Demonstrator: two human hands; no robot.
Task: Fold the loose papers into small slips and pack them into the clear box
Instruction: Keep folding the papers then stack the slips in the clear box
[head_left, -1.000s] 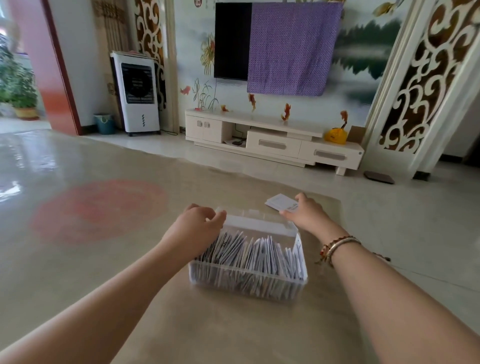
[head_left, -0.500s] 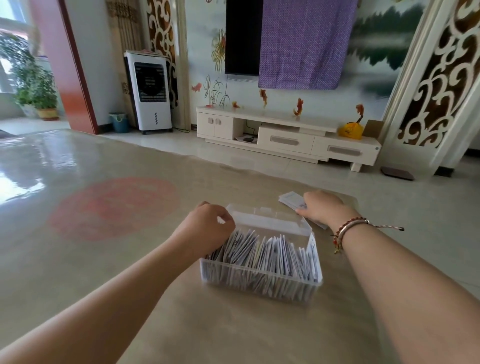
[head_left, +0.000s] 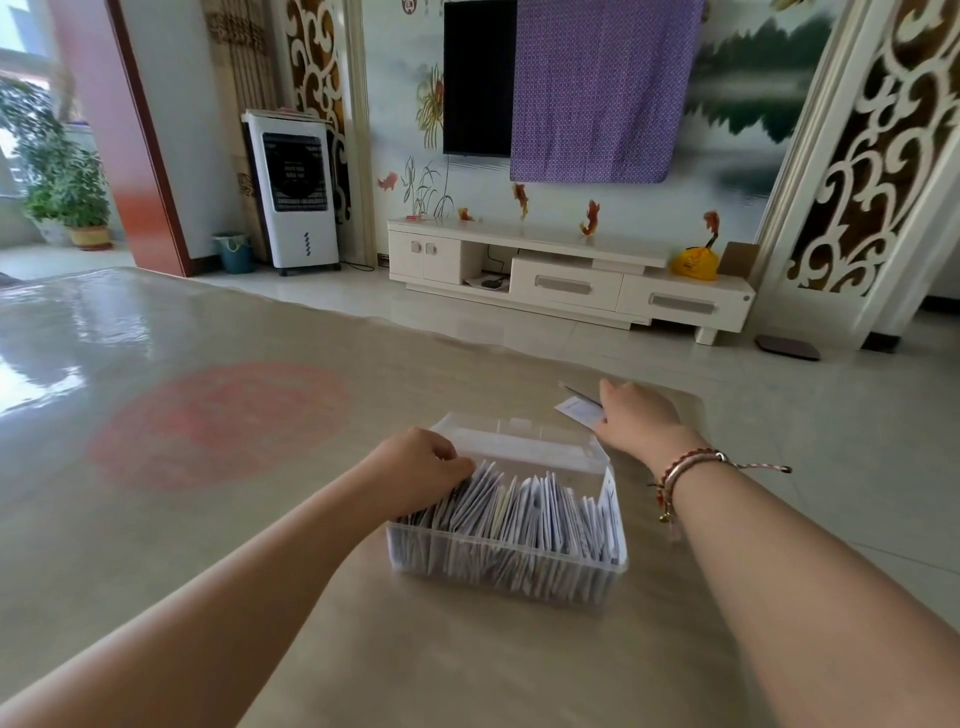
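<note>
Clear box (head_left: 506, 564) on glossy beige worktop (head_left: 260, 519), packed with upright white slips (head_left: 519, 506). Left hand (head_left: 415, 473) at box's left end, fingers curled against the slips; whether pinching one, cannot tell. Right hand (head_left: 636, 418) beyond box's far right corner, resting on loose papers (head_left: 579, 409) lying on the worktop; grip hidden, cannot tell. Beaded bracelet (head_left: 680, 470) on right wrist.
</note>
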